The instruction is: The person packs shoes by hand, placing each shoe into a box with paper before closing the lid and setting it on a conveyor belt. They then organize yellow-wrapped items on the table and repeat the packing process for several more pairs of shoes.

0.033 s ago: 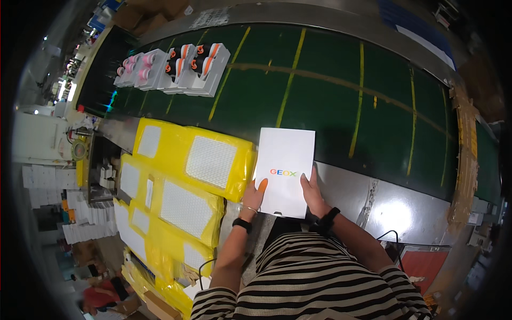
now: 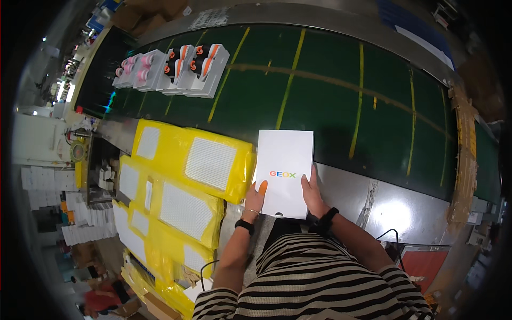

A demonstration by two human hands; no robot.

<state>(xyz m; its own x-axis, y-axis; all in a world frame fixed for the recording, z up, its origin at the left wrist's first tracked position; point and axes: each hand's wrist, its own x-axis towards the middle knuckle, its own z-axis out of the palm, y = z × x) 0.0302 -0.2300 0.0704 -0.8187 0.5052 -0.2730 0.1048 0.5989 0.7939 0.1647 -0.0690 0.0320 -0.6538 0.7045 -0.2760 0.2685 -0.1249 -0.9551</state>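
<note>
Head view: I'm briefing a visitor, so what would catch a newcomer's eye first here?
The white box at centre, held at its near end by the left hand and right hand, half over the green belt. Bright yellow parcels are stacked at the left. Packs with orange and pink parts lie on the belt's far left.

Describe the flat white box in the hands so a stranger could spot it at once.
Find the dark green conveyor belt with yellow lines. At its near edge, the left hand and right hand hold a flat white rectangular box. Unlike the neighbouring yellow wrapped parcels, it is plain white.
</note>
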